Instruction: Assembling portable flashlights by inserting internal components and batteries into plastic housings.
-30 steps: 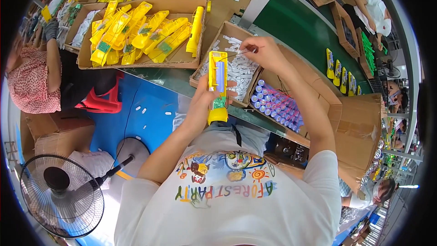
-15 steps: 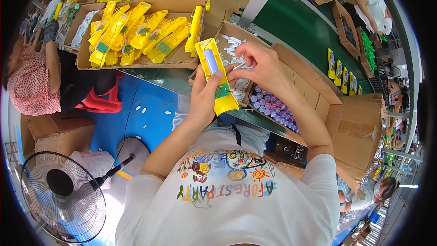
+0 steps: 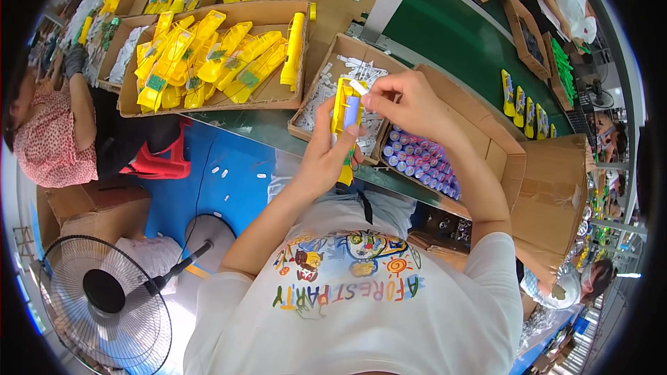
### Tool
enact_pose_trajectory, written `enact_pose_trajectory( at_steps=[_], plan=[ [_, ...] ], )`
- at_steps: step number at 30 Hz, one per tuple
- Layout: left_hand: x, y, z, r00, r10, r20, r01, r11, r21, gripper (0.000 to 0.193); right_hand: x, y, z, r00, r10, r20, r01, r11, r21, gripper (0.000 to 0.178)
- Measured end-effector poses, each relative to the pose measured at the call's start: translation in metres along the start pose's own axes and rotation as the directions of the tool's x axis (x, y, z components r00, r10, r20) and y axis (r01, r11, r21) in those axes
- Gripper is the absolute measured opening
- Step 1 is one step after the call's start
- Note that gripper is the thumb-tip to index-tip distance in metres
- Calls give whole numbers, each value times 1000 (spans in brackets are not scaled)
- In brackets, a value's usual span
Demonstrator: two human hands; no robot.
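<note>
My left hand [image 3: 324, 147] is closed around a yellow plastic housing [image 3: 340, 112], held upright with its open side turned partly to the right. Inside the housing lies a purple cylindrical battery [image 3: 352, 112], with my left thumb across its lower end. The green circuit board is mostly hidden by that thumb. Between the thumb and fingertips of my right hand [image 3: 408, 103] is a small white plastic piece [image 3: 359, 87], at the upper end of the housing. Whether the piece touches the housing I cannot tell. Loose white pieces [image 3: 322, 96] lie in a cardboard box behind my hands.
A cardboard tray [image 3: 208, 107] of yellow housings stands at the left. Purple batteries [image 3: 424, 163] fill a box right of my hands, beside a long cardboard box [image 3: 479, 114]. Several yellow units [image 3: 519, 107] stand on the green conveyor [image 3: 445, 21]. A fan [image 3: 104, 292] and a co-worker [image 3: 52, 125] are at the left.
My left hand has turned the housing more upright and shifted it slightly right. My right hand has lifted the white piece to the housing's upper end.
</note>
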State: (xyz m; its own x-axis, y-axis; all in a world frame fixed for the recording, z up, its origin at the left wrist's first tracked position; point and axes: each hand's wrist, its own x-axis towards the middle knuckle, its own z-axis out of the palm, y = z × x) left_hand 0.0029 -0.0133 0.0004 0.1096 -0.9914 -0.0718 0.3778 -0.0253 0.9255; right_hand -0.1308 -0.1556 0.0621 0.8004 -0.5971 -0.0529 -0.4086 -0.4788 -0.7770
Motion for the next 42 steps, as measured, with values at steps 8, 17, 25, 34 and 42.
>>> enact_pose_trajectory(
  at_steps=[8, 17, 25, 34, 42],
  plan=[
    [2, 3, -4, 998, -66, 15, 66, 997, -43, 43, 1, -3, -9, 971, 161, 178, -215, 915, 343, 22],
    [3, 4, 0, 999, -49, -6, 49, 997, 64, 40, -8, -5, -33, 992, 80, -97, -43, 941, 337, 20],
    [2, 8, 4, 964, -111, 241, 183, 936, -302, 37, -15, 4, -26, 991, 103, -83, -59, 902, 428, 25],
    [-1, 5, 3, 963, -96, 250, 105, 994, -21, 31, -23, -8, -10, 971, 238, 18, -220, 864, 454, 22],
    [12, 3, 27, 940, -100, 327, 137, 986, -95, 37, -40, 24, -12, 986, 161, -37, -93, 725, 683, 24]
  ],
)
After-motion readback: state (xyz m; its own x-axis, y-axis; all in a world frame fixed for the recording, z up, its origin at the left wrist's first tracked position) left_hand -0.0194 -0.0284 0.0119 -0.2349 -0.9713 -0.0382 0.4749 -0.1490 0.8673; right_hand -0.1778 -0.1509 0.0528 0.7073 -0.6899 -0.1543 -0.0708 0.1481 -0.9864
